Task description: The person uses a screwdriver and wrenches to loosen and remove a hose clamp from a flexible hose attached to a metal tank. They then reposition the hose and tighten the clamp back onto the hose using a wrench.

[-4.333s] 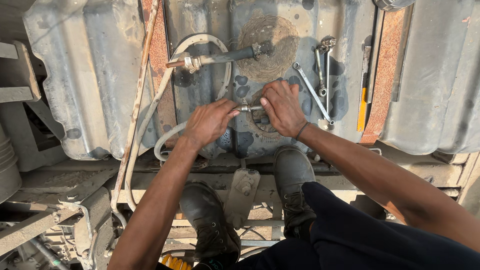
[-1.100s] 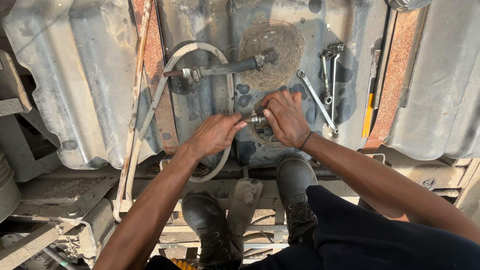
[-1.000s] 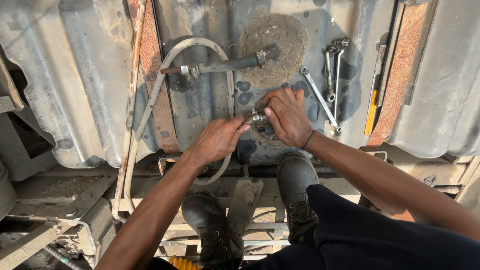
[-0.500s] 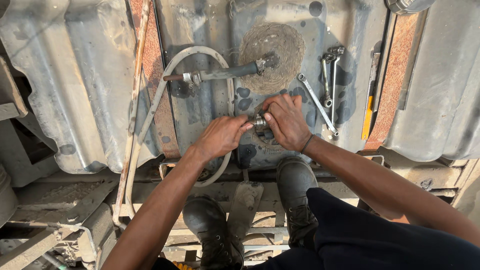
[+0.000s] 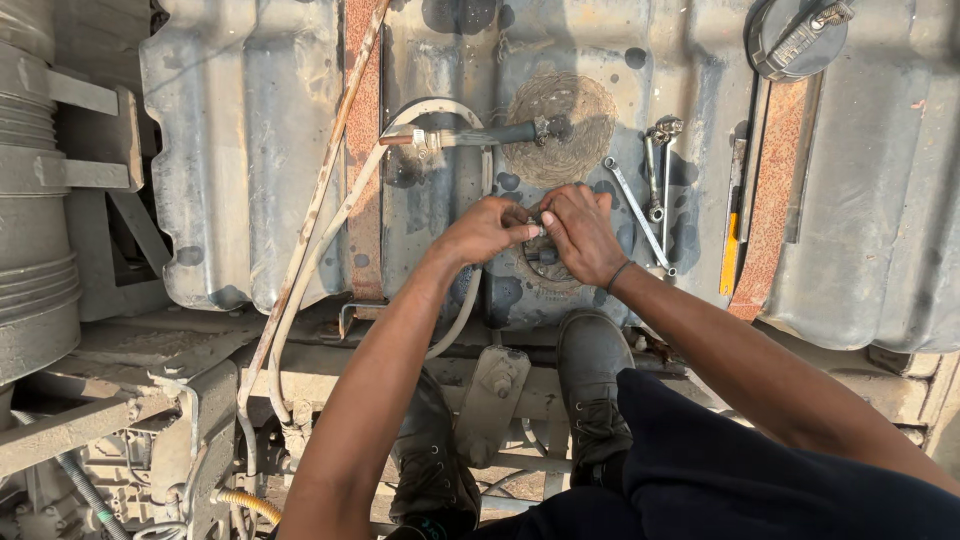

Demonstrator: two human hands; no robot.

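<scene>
Looking straight down on a dented grey metal tank point(image 5: 250, 150), blotched with dark oily spots. Both hands meet on a small metal fitting point(image 5: 537, 232) on the tank top, a little in from its near edge and about mid-width. Left hand point(image 5: 485, 230): grip narrow, fingertips pinched on the fitting from the left. Right hand point(image 5: 580, 232): fingers curled over it from the right, grip closed round the same part; a dark band on that wrist. Most of the fitting is hidden under the fingers, so I can't tell its shape.

Just beyond the hands, a round dusty plate point(image 5: 560, 128) with a dark hose point(image 5: 470, 135) running left from it to a clamp. A pale hose point(image 5: 330, 240) loops around that and drops over the near edge of the tank. Right of the hands, loose spanners point(image 5: 650, 190) lie on the tank top, one slanted, two more upright. Two rusty straps point(image 5: 362, 150) cross the tank, far edge to near edge. Round dark cap point(image 5: 795, 38) at the far right corner. A narrow yellow strip point(image 5: 732, 255) sits beside the right strap; no labels that I can make out.

Two dark boots point(image 5: 592, 390) stand on the frame below the near edge.
</scene>
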